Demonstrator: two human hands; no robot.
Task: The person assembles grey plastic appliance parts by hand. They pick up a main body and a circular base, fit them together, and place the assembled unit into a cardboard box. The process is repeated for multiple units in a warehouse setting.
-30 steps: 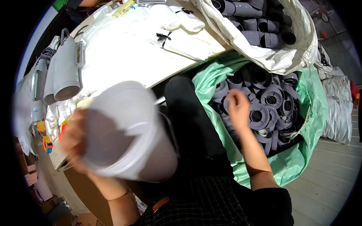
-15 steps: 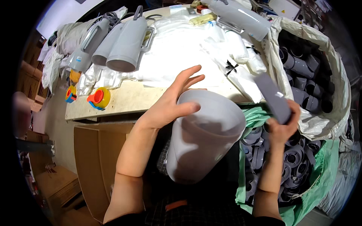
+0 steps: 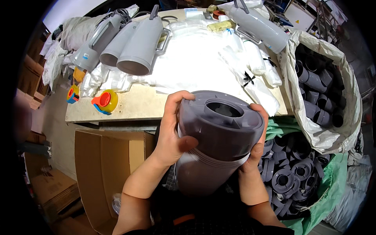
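Note:
A light grey plastic cylinder [image 3: 203, 174] stands tilted in front of my body, below the table edge. On its top end sits a dark grey round cap [image 3: 219, 135] with a round hole in its middle. My left hand [image 3: 170, 135] is wrapped round the cap's left side, its thumb across the front and its fingertips over the rim. From the other side my right hand [image 3: 254, 145] grips the cap, with fingers on the rim and thumb lower down. The cylinder's lower end lies in shadow.
Several grey cylinders with handles [image 3: 137, 51] lie on the table [image 3: 137, 105], beside white plastic bags. A white sack [image 3: 291, 62] of dark pipe pieces stands at right, above a green sack [image 3: 333, 188] of grey caps. An open cardboard box [image 3: 90, 168] sits at left.
My right hand has brought the dark grey cap leftward onto the cylinder's open top. My left hand has closed from spread fingers to a grip on the cap.

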